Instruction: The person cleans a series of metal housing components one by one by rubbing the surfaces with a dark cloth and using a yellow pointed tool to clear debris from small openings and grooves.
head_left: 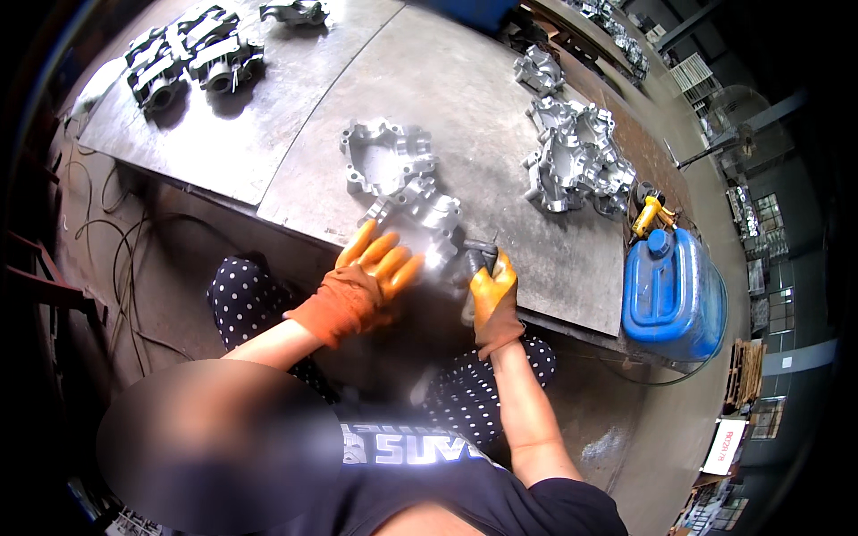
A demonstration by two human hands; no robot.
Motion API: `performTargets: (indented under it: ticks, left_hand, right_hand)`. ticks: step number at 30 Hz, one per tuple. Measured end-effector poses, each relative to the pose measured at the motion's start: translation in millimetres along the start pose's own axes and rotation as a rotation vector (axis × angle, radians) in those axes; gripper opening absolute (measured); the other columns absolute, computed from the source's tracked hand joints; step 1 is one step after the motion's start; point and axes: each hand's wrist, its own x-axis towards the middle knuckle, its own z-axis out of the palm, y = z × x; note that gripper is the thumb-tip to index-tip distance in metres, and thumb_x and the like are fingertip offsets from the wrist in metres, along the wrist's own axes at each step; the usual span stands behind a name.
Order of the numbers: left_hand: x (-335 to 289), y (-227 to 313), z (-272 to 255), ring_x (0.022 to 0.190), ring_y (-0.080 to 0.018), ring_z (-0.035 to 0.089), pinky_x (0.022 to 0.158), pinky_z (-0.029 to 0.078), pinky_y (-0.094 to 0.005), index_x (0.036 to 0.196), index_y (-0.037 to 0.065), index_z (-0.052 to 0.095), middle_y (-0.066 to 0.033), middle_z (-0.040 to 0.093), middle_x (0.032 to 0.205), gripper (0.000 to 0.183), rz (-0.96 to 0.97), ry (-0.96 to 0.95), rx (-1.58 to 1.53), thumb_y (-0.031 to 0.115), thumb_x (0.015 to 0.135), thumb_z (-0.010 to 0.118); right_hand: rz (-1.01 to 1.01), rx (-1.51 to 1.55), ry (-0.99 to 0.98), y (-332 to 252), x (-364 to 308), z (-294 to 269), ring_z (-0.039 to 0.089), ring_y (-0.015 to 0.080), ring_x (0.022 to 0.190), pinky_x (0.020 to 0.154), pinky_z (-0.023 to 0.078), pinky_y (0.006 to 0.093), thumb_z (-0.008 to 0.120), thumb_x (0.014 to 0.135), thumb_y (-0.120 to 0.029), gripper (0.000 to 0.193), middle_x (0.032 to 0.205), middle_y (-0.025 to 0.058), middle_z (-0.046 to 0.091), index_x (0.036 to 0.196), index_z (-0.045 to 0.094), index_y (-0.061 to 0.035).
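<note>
A silver metal casting (pixel 427 213) lies at the table's near edge, partly blurred. My left hand (pixel 362 281), in an orange work glove, is at its near left side. The fingers are stretched out and apart, with the tips at the casting's edge; whether they press on it I cannot tell. My right hand (pixel 493 299), in a yellow-orange glove, is closed around a dark hand tool (pixel 481 254) at the casting's right side. The tool's exact kind is unclear and the glove hides part of it. Just beyond lies another silver casting (pixel 380 159).
Several silver castings (pixel 572 156) are grouped at the table's right, and darker-looking castings (pixel 192 58) at the far left. A blue jerrycan (pixel 661 286) and a yellow power tool (pixel 648 214) stand at the right end. Cables (pixel 134 259) hang and trail at the left below the metal tabletop (pixel 295 192).
</note>
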Motion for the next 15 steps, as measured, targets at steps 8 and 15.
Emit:
performTargets:
  ticks: [8, 15]
  left_hand:
    - [40, -20, -10, 0.087, -0.0158, 0.061, 0.086, 0.051, -0.0313, 0.124, 0.008, 0.062, -0.0025, 0.065, 0.1, 0.049, -0.241, 0.41, -1.308, 0.006, 0.078, 0.082]
    - [81, -124, 10, 0.096, -0.0132, 0.062, 0.087, 0.052, -0.0283, 0.131, 0.0, 0.059, -0.0062, 0.069, 0.108, 0.047, -0.807, 0.731, -1.198, 0.013, 0.088, 0.075]
  right_hand:
    - [-0.279, 0.065, -0.021, 51, 22, -15, 0.062, 0.013, 0.074, 0.062, 0.051, 0.0274, 0.063, 0.101, -0.03, 0.034, 0.104, 0.0075, 0.07, 0.125, 0.063, -0.0058]
    - [0.235, 0.405, -0.148, -22, 75, 45, 0.066, 0.0362, 0.103, 0.091, 0.053, 0.0576, 0.06, 0.1, -0.042, 0.047, 0.128, 0.0185, 0.064, 0.135, 0.056, -0.0109]
